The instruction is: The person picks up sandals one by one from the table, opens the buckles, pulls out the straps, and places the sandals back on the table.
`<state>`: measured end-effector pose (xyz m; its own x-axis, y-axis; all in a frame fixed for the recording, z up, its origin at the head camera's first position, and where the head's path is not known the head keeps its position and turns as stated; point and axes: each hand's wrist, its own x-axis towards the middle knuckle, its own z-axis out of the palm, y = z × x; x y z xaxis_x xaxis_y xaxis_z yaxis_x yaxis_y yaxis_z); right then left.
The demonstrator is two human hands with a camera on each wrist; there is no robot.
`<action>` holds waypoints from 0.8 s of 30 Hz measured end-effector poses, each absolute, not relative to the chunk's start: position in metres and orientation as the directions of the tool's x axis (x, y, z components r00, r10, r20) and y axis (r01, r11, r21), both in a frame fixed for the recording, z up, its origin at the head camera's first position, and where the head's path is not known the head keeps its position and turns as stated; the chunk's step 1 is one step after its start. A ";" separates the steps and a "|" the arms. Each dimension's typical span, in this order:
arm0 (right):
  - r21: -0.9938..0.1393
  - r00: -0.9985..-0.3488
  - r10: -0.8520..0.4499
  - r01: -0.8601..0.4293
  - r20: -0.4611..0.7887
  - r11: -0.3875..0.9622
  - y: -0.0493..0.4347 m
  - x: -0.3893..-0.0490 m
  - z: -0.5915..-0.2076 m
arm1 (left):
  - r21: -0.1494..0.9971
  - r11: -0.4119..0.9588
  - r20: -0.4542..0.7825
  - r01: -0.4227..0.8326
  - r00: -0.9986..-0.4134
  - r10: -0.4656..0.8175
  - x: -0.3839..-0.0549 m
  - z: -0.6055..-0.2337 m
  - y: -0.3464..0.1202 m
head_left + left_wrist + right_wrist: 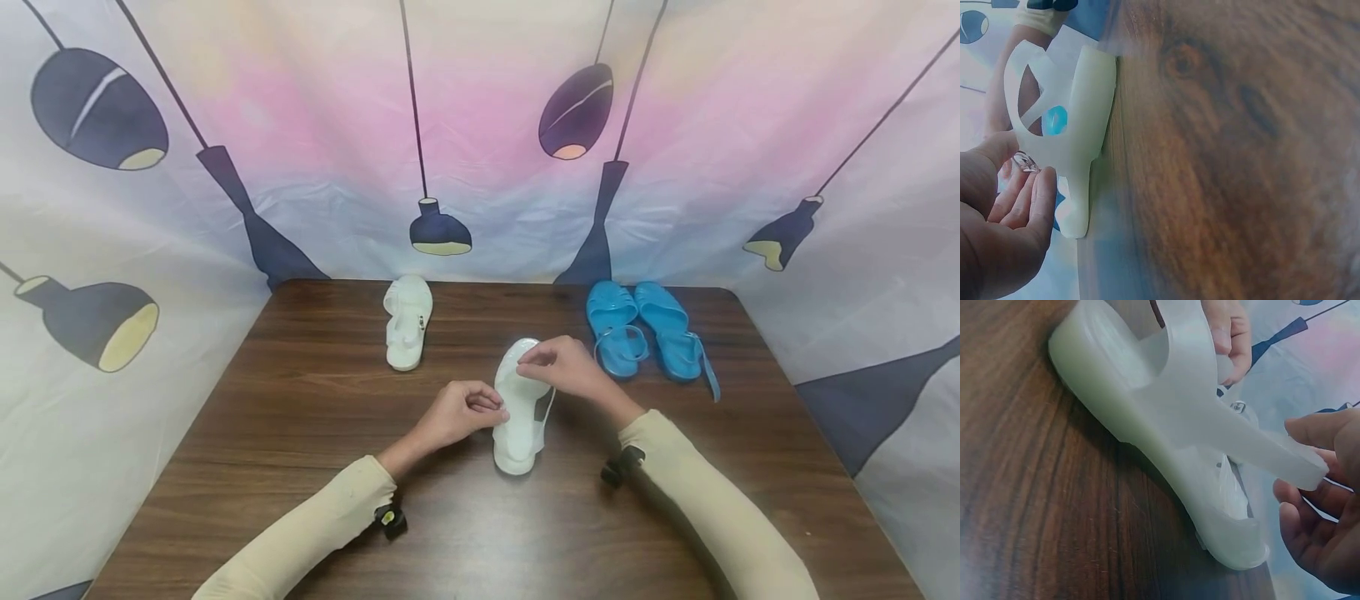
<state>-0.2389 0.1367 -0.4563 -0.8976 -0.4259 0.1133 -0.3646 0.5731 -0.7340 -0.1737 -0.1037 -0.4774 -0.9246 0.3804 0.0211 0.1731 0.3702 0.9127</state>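
A white jelly sandal [517, 442] stands sole down on the brown table, its toe end away from me. At its left side, my left hand [459, 412] pinches the small metal buckle [1025, 162] between thumb and fingertips. My right hand [566, 367] reaches over the front of the sandal from the right. In the right wrist view its thumb and fingers hold the free end of the ankle strap [1272, 453], which is drawn out across the shoe. Part of the toe end is hidden under the right hand in the head view.
A second white sandal [407, 333] lies at the table's back left. Two blue sandals [617, 312] sit side by side at the back right, straps loose. Behind the wooden table [300, 417] hangs a cloth backdrop [495, 125] printed with lamps.
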 end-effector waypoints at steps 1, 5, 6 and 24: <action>-0.731 -0.899 -0.426 -0.360 0.105 0.580 0.136 -0.240 -0.457 | 0.915 0.367 0.020 0.169 -0.926 0.378 -0.174 -0.478 -0.104; -0.716 -0.900 -0.429 -0.348 0.076 0.605 0.134 -0.243 -0.458 | 0.923 0.352 0.016 0.158 -0.927 0.375 -0.173 -0.478 -0.104; -0.711 -0.901 -0.428 -0.349 0.074 0.611 0.135 -0.244 -0.458 | 0.924 0.350 0.014 0.154 -0.928 0.373 -0.173 -0.478 -0.104; -0.769 -0.944 -0.330 -0.227 0.022 0.597 0.175 -0.207 -0.456 | 0.920 0.371 -0.006 0.123 -0.945 0.328 -0.168 -0.479 -0.104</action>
<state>-0.2070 0.1748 -0.4557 -0.9438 -0.3299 0.0218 -0.2266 0.5973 -0.7694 -0.1676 -0.1041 -0.4790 -0.9445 0.3283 -0.0057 0.1234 0.3709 0.9204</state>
